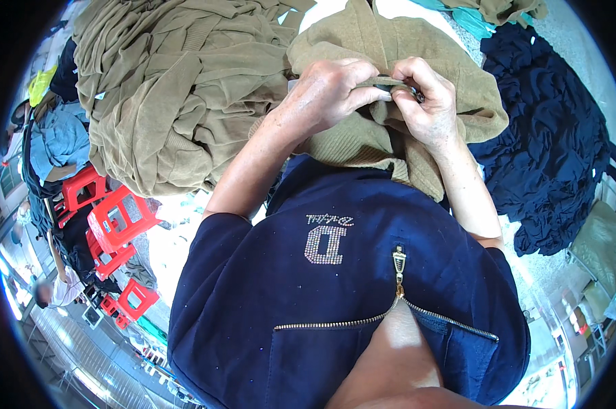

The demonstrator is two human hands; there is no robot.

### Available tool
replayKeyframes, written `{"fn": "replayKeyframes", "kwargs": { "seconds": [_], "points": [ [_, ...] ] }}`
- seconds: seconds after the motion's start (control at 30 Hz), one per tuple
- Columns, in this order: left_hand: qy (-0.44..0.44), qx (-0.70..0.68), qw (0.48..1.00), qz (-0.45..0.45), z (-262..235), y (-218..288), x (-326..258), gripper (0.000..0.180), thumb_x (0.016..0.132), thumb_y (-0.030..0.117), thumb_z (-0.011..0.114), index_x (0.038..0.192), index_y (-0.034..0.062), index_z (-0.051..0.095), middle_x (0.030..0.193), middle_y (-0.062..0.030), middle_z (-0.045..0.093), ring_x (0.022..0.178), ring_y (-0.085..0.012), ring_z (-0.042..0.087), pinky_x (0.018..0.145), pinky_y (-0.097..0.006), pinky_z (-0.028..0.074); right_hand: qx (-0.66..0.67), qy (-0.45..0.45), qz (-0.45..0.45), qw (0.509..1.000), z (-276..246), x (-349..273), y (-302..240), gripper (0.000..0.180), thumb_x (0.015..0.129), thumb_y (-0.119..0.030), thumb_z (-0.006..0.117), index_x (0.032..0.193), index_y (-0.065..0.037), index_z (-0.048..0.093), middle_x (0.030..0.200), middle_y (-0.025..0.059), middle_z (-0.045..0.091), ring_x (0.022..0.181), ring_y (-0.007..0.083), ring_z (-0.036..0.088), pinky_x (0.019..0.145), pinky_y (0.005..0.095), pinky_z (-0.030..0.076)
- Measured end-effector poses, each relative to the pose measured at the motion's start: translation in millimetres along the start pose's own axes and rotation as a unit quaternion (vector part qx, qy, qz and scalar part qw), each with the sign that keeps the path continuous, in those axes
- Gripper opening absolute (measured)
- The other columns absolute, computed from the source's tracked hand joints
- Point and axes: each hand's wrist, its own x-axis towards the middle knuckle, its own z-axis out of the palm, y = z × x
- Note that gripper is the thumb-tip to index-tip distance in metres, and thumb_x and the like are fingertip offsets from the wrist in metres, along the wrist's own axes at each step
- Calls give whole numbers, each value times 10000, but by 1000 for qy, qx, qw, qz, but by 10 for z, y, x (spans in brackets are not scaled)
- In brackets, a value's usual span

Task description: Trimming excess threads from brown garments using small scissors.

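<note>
Well below and left of the left hand, a red stool (139,228) stood tilted in view. Directly left of that hand spread a heap of brown knitwear (165,88). The left hand (328,88) pinched an edge of the brown garment (430,51), which lay under and beyond both hands. Just beside it, the right hand (430,105) was clamped, thumb against fingers, on the same edge. Right of that hand sat a navy fabric pile (543,136).

You have a khaki knit garment (427,44) bunched, ribbed part (352,141) showing, one edge pinched up, right of the garment pile (178,88).
</note>
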Motion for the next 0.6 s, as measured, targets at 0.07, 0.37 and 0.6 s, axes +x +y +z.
{"fn": "replayKeyframes", "kwargs": {
  "seconds": [0.07, 0.37, 0.6],
  "points": [
    [3, 20, 1000, 12, 19, 5, -3, 259, 806, 248, 717, 817, 17, 602, 731, -144, 599, 691, -336, 609, 596, -425, 465, -2, 3, -13, 1000, -6, 4, 22, 171, 732, 50, 594, 867, -47, 555, 735, 54, 541, 644, 159, 561, 580, 298, 456],
    [64, 5, 998, 9, 124, 3, 16, 157, 819, 131, 693, 765, 22, 594, 654, -114, 530, 603, -284, 564, 541, -374, 439, -13, 9, -27, 1000, -9, -31, 22, 170, 731, 64, 577, 866, -39, 561, 740, 74, 560, 671, 176, 587, 617, 302, 475],
    [35, -52, 991, -119, 57, -209, -89, 231, 848, 243, 721, 903, 24, 671, 718, -59, 617, 638, -121, 561, 598, -325, 444, -143, -7, 66, 988, -276, -31, 91, 144, 788, -22, 598, 931, -42, 588, 900, 95, 603, 835, 256, 644, 729, 334, 496]
  ]
}}
